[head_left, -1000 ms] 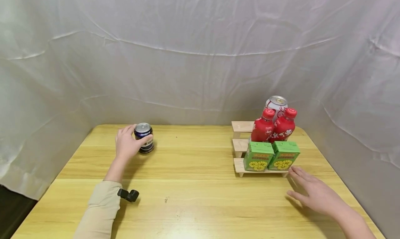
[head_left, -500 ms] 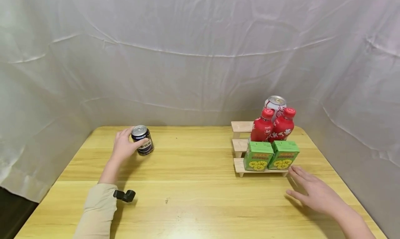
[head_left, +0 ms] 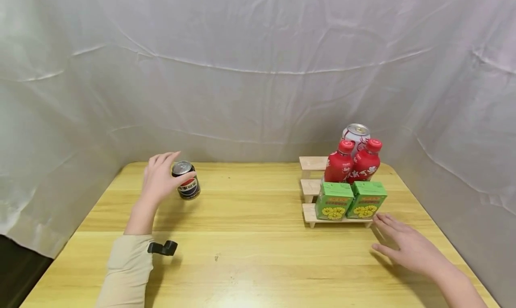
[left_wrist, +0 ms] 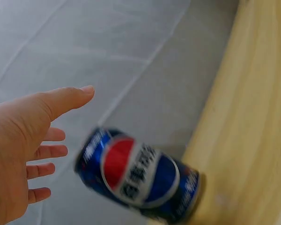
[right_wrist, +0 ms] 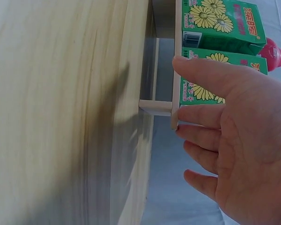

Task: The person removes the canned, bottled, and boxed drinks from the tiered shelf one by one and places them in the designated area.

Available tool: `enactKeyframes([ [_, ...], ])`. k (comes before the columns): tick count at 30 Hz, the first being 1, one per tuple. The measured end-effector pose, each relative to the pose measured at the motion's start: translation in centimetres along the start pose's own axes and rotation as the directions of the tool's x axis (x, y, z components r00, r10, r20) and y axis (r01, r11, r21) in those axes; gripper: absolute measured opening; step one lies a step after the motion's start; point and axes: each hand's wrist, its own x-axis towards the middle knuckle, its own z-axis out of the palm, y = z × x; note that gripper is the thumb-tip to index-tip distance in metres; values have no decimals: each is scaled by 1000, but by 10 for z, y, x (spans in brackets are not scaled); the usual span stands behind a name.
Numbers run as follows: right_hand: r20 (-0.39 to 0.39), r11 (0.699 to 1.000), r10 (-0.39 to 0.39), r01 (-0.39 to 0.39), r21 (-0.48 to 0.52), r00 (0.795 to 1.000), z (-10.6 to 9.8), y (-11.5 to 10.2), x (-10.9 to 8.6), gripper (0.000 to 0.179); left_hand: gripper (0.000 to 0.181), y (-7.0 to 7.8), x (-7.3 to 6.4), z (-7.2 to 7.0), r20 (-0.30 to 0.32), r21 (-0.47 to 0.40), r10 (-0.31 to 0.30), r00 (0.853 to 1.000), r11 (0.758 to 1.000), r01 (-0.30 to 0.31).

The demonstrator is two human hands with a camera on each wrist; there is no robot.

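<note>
A dark blue cola can (head_left: 188, 187) with a red, white and blue round label stands at the back left of the table. My left hand (head_left: 159, 177) is just left of it, thumb and fingers spread. In the left wrist view, the fingers of that left hand (left_wrist: 18, 154) are apart from the can (left_wrist: 140, 176), holding nothing. At the right, my right hand (head_left: 411, 247) has its fingers extended beside the front right corner of a wooden three-step rack (head_left: 309, 213). The right wrist view has the right hand (right_wrist: 248, 145) empty, fingertips close to the rack's lowest step.
Two green drink cartons (head_left: 333, 201) stand on the rack's lowest step. Behind them are two red bottles (head_left: 338, 167), and a white and red can (head_left: 356, 133) is at the top. Pale cloth (head_left: 242, 97) hangs along the back and sides of the wooden table (head_left: 258, 254).
My left hand has let go of the cola can and opened away from it. The can has turned, so its round label faces forward. The right hand stays almost still.
</note>
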Motion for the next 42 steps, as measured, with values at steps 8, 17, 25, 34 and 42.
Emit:
enactKeyframes([
  [8,-36,999,-44,43,-32,998,3,1,-1,75,72,51,6,-8,-61,9,169,984,986,-169],
  [17,-30,996,-66,64,-67,997,4,-2,0,78,65,109,18,4,-117,-7,356,927,933,-359],
  [25,-3,998,-40,39,-45,999,2,-3,-2,78,64,155,32,14,-135,-10,445,885,893,-450],
  [34,-12,996,-74,73,-58,997,2,-3,-1,78,64,196,47,30,-112,-37,482,869,872,-489],
  [42,-24,996,-79,78,-42,997,2,-1,0,78,62,231,61,45,-84,-92,479,874,869,-486],
])
